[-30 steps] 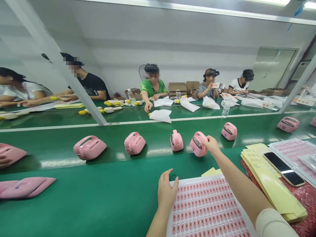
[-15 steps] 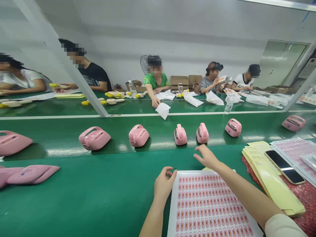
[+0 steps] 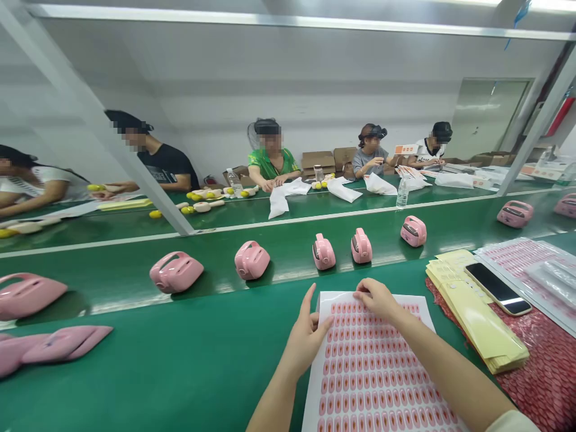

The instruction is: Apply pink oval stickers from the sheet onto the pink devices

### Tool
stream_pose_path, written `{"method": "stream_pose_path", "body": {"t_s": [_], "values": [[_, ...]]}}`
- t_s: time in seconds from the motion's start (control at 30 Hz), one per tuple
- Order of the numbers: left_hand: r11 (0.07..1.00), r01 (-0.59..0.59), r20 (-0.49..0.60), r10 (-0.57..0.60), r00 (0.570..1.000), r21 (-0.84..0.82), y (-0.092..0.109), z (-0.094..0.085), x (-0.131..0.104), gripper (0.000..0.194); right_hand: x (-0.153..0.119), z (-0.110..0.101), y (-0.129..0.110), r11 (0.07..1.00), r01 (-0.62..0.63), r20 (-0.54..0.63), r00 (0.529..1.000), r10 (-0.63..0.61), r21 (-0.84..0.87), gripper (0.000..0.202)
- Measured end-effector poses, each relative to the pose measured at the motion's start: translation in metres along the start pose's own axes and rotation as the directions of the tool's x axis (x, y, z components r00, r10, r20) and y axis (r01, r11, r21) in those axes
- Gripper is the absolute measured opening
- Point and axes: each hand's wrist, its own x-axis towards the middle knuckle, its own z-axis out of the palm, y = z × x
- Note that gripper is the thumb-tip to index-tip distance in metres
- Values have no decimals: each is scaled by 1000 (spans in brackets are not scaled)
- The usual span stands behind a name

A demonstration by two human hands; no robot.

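Note:
A white sticker sheet (image 3: pixel 315 384) with rows of small pink oval stickers lies in front of me at the lower middle. At its upper left edge is my left hand (image 3: pixel 306 339), thumb over the sheet, index finger stretched up and the other fingers curled at the edge. My right hand (image 3: pixel 377 299) has its fingertips pinched together at the sheet's top edge; whether a single sticker is between them is too small to tell. Beyond the hands, pink handled plastic housings (image 3: pixel 324 253) stand in a row on the green belt.
Yellow sheets (image 3: pixel 477 324), a phone (image 3: pixel 497 289) and more sticker sheets (image 3: pixel 517 258) lie right, on red bubble wrap (image 3: pixel 540 372). Pink parts (image 3: pixel 58 348) lie left. Across the belt, several co-workers sit by white bags (image 3: pixel 344 191) and a water bottle (image 3: pixel 402 193). A slanted metal post (image 3: pixel 112 144) stands left.
My right hand has come down and back from near the belt to the sheet's top edge, its fingers closing. My left thumb now lies over the sheet edge. The camera view has shifted.

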Motion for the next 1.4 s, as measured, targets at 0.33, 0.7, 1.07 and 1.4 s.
{"method": "stream_pose_path", "body": {"t_s": [0.33,0.7,1.07,1.4], "values": [[849,31,-165,-138,977,-528,-5,0,-30,85,-31,19,-4,866,421,-2,899,-438,-272,74],[768,23,-275,-257,927,-639,-1,-9,-45,94,-34,2,-21,900,404,233,902,-363,-163,88],[791,8,-371,-297,880,-612,-7,-17,-52,94,-42,0,-6,907,399,155,912,-379,-132,73],[850,13,-381,-250,890,-527,-17,-22,-51,92,-39,-6,-16,954,298,282,919,-277,-34,49]]}}
